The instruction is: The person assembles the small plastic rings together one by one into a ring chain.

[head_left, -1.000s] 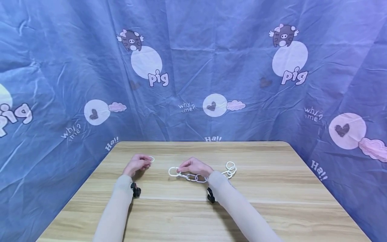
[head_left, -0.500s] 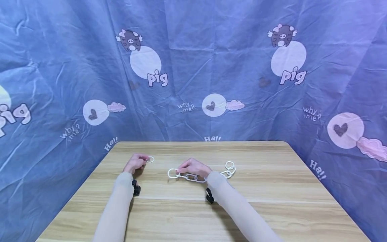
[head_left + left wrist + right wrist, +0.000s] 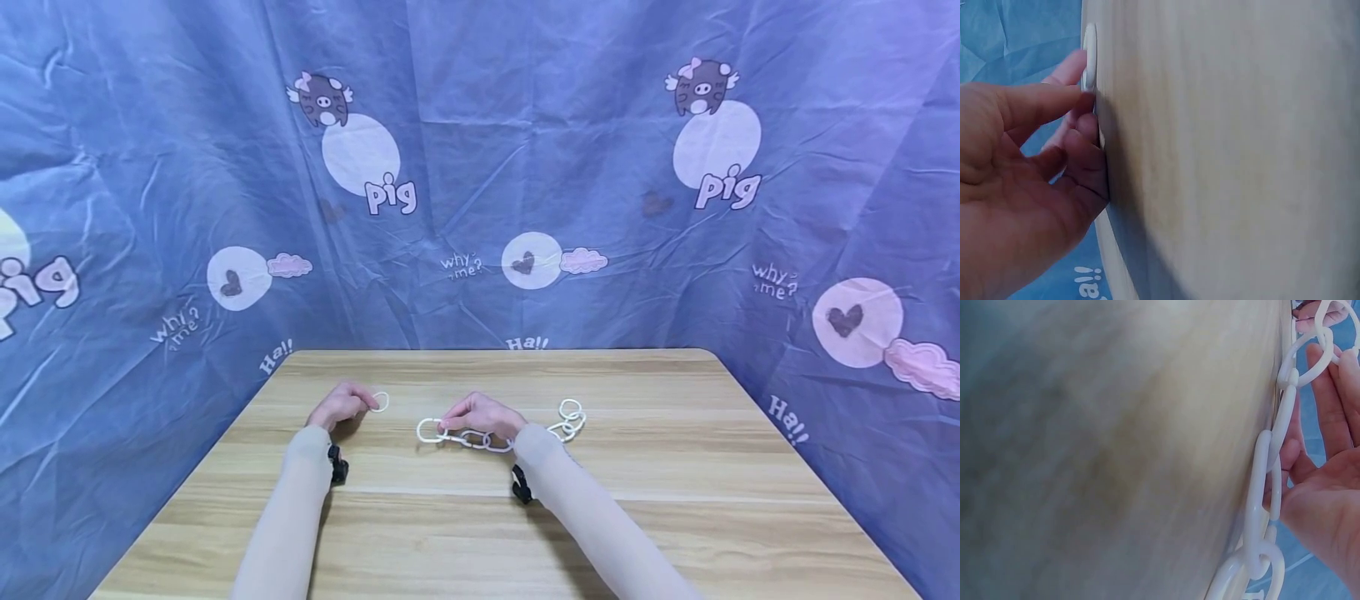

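Note:
In the head view, my left hand [image 3: 342, 405] is at the left of the table, thumb and index finger pinching the near edge of a loose white plastic chain link [image 3: 388, 401]. The left wrist view has this link [image 3: 1091, 53] edge-on at the fingertips, low against the tabletop. Right of it, my right hand [image 3: 486, 415] pinches the end link [image 3: 419, 431] of a white plastic chain. The chain [image 3: 498, 451] trails to the right under that wrist, which hides part of it. Up close in the right wrist view, several joined links [image 3: 1255, 494] run beside the palm.
The chain's far end [image 3: 571, 401] curls on the table right of my right forearm. A wooden tabletop [image 3: 420, 542] spreads under both arms. Behind and around it hangs a blue printed cloth [image 3: 465, 150]. Each wrist wears a small black camera [image 3: 339, 467].
My left fingertips and the loose link have shifted slightly right and nearer to me. The right hand stays almost where it was, with the end link in its grip.

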`<act>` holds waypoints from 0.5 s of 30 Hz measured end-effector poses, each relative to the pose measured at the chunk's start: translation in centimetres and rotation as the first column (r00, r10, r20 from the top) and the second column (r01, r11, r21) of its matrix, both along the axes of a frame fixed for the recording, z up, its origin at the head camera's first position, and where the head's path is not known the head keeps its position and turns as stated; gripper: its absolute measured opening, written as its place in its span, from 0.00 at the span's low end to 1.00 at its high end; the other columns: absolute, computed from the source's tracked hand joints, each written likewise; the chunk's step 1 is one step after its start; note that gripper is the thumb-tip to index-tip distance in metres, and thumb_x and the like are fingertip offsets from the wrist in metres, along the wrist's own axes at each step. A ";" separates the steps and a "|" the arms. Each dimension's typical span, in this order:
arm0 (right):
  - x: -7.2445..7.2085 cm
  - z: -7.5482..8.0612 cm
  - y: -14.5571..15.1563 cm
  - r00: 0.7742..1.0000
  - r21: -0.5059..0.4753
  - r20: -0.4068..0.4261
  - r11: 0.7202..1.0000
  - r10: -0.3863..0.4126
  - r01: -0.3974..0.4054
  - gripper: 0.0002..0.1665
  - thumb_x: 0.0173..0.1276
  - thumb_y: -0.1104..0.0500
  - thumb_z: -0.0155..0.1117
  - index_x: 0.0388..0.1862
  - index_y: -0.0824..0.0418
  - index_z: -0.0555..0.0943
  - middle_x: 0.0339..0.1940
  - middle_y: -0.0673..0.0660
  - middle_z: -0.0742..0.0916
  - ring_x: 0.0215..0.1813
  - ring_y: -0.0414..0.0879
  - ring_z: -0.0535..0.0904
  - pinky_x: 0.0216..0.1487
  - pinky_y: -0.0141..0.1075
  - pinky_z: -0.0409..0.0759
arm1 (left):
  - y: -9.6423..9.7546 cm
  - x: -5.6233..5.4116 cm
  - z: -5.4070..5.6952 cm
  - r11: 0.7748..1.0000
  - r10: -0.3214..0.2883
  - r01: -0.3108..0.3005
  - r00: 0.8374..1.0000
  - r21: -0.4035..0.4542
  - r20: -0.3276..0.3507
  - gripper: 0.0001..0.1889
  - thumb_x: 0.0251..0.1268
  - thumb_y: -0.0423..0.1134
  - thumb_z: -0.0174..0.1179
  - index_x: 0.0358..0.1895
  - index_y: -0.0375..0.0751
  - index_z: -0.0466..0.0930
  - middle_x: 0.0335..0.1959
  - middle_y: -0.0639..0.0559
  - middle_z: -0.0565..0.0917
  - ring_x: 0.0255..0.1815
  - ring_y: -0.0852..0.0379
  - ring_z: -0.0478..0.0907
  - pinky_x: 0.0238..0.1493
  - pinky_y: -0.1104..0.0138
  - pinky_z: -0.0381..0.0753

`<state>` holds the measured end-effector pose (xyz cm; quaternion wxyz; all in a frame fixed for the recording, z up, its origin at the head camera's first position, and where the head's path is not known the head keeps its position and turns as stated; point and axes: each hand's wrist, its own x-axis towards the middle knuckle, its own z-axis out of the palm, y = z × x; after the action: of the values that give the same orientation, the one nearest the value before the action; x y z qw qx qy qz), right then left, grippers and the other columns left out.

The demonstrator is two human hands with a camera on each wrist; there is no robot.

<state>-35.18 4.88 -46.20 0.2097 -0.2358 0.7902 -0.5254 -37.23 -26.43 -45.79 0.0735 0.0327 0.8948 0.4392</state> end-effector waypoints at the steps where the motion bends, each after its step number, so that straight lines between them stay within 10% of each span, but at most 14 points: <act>1: 0.0 0.0 0.0 1.000 -0.003 0.004 1.000 0.002 -0.002 0.11 0.64 0.58 0.70 0.41 0.64 0.88 0.38 0.56 0.91 0.40 0.39 0.83 0.49 0.28 0.76 | 0.0 0.0 0.0 1.000 0.012 -0.012 1.000 0.007 0.013 0.14 0.55 0.22 0.51 0.40 0.27 0.85 0.42 0.42 0.82 0.27 0.62 0.67 0.28 0.72 0.65; 15: -0.1 0.1 0.2 0.999 0.000 0.038 1.000 0.011 -0.011 0.11 0.64 0.58 0.69 0.42 0.63 0.88 0.38 0.55 0.91 0.40 0.41 0.83 0.50 0.30 0.76 | 0.9 -0.4 0.7 0.988 -0.111 0.115 0.993 -0.099 0.042 0.32 0.57 0.33 0.68 0.66 0.30 0.69 0.56 0.30 0.77 0.57 0.39 0.73 0.64 0.49 0.71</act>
<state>-35.28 5.04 -46.14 0.2276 -0.2303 0.7848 -0.5284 -37.65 -25.52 -45.05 0.1162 0.0715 0.9112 0.3888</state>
